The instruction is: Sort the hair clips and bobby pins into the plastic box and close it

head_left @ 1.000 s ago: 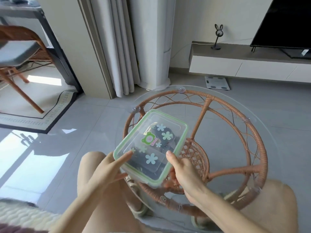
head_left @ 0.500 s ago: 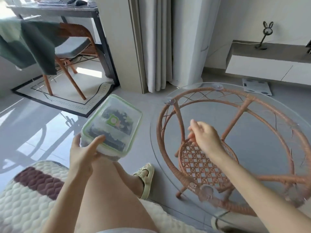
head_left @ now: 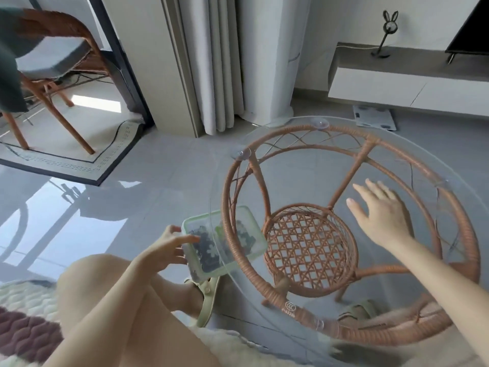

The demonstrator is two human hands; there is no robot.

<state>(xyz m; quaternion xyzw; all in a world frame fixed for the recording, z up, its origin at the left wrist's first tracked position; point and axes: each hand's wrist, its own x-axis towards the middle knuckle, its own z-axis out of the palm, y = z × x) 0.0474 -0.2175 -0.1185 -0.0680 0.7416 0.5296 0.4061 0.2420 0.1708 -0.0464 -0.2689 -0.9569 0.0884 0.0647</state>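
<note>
Clear rectangular plastic box with green-rimmed lid (head_left: 225, 245): head view, at the left edge of the round glass-topped rattan table (head_left: 228, 207), glass rim crossing it; over or under the glass, cannot tell. Dark clips with pale flower shapes show inside, lid on, latches unreadable. Left hand (head_left: 166, 247) grips the box's end farthest from the table centre, fingers curled round it. Right hand (head_left: 383, 215) spread flat over the table's middle, holding nothing. Likely step: closing/putting away. Next move likely needs 2 hands, box steadied, latches pressed shut.
</note>
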